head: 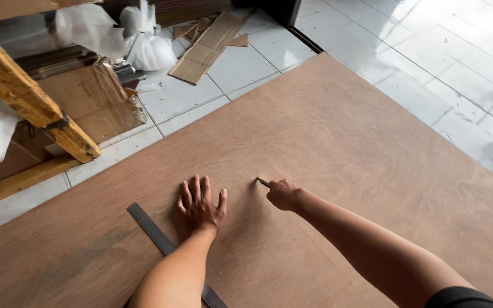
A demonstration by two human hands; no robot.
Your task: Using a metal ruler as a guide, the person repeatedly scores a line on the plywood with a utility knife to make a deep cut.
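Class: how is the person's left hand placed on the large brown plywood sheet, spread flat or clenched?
Spread flat: the left hand lies palm-down, fingers fanned apart, on the brown plywood sheet.

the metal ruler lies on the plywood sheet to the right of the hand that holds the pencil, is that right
Not quite. In the head view the metal ruler lies on the plywood sheet to the left of both hands, beside and partly under the flat left hand, not right of the right hand that holds the pencil.
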